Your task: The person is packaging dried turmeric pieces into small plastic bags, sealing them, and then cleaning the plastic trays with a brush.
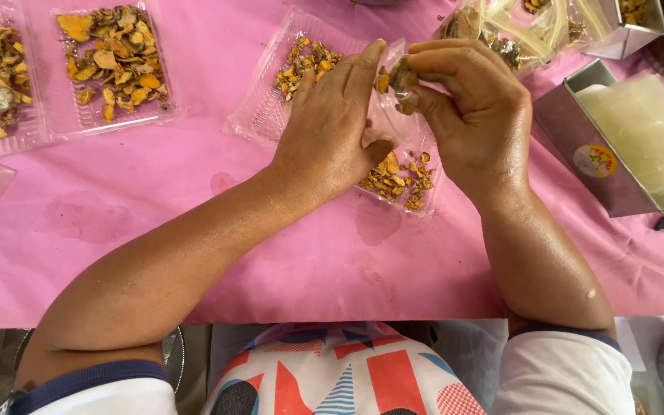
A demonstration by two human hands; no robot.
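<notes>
Head view looks down on both forearms reaching away from the body over a pink table cover (pixel 194 230), converging at the middle far part of the scene. Left hand (pixel 330 127) lies palm down, fingers stretched out and pointing far and slightly right, its index fingertip touching a small bunch of orange-brown dried pieces (pixel 401 77). Right hand (pixel 474 115) comes in from the right with the wrist bent, fingers curled leftward, thumb and forefingers pinched shut on that same bunch and on a bit of clear film around it. The bunch is held just above an open clear plastic tray (pixel 270 115), whose long axis runs from far left to near right; dried pieces lie at both its ends, partly hidden by the hands. Two more filled clear trays (pixel 117 69) sit at the far left, well apart. A metal box (pixel 570 131) holding pale sheets stands at the right, near the right wrist.
</notes>
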